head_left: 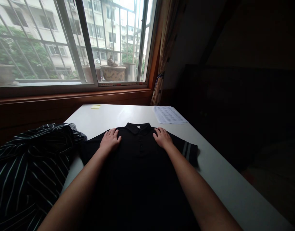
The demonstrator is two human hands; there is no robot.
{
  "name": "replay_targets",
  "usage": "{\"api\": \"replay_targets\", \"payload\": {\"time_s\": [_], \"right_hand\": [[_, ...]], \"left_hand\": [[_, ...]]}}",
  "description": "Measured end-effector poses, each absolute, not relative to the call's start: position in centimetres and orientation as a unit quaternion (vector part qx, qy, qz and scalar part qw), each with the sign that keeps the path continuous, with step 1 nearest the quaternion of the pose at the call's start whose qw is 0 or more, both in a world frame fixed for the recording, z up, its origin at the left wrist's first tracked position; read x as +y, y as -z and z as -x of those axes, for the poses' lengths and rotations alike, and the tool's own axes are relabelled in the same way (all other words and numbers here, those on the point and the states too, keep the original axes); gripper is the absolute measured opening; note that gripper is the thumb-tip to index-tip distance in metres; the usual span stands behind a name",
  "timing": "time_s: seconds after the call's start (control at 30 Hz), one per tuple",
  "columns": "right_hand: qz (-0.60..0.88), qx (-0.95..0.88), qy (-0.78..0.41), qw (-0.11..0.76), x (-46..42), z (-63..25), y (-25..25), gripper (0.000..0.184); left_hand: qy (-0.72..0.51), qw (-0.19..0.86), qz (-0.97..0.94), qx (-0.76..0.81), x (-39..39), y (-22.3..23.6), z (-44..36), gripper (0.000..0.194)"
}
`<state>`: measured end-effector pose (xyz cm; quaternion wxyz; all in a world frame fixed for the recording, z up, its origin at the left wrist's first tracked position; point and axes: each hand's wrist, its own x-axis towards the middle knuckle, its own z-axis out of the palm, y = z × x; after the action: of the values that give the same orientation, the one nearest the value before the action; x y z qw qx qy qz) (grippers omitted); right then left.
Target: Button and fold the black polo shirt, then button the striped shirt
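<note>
A black polo shirt point(140, 173) lies spread front side up on a white table point(118, 114), its collar toward the window. Grey stripes band the sleeve on the right. My left hand point(110, 140) rests flat on the left shoulder of the shirt, fingers a little apart. On the opposite shoulder lies my right hand point(162, 137), also flat with its fingers stretched out. Neither hand grips the cloth. The lower part of the shirt fades into shadow between my forearms.
A heap of dark striped cloth point(34, 166) is at the left, reaching the shirt's left sleeve. Printed sheets point(170, 115) lie at the table's back right corner, and a yellow paper slip point(95, 106) at the back left. Beyond stand a barred window and a tied curtain point(159, 83).
</note>
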<state>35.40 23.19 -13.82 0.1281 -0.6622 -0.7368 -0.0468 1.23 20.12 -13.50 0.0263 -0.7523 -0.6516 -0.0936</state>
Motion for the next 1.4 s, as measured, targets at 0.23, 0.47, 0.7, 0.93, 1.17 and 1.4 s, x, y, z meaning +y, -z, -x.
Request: {"api": "replay_targets", "payload": {"time_s": [0.23, 0.47, 0.7, 0.93, 1.17, 1.4], "right_hand": [[0.658, -0.741, 0.044, 0.126, 24.4, -35.5, 13.8, 0.050], [0.660, -0.739, 0.043, 0.130, 25.4, -35.6, 13.9, 0.050], [0.660, -0.738, 0.040, 0.134, 26.2, -35.6, 13.9, 0.051], [0.661, -0.739, 0.036, 0.128, 26.5, -35.8, 14.1, 0.051], [0.659, -0.744, 0.031, 0.107, 25.7, -35.9, 14.0, 0.053], [0.658, -0.748, 0.042, 0.079, 23.2, -36.9, 13.0, 0.051]], "left_hand": [[0.089, 0.021, 0.750, -0.655, 21.4, 13.6, -1.3, 0.064], [0.084, 0.019, 0.752, -0.653, 22.8, 13.9, -1.1, 0.065], [0.082, 0.018, 0.754, -0.652, 23.9, 14.1, -0.9, 0.066], [0.087, 0.019, 0.753, -0.652, 24.1, 14.2, -0.9, 0.066], [0.103, 0.038, 0.763, -0.637, 23.2, 13.6, -1.3, 0.057], [0.117, 0.051, 0.822, -0.555, 20.4, 11.5, -2.1, 0.043]]}}
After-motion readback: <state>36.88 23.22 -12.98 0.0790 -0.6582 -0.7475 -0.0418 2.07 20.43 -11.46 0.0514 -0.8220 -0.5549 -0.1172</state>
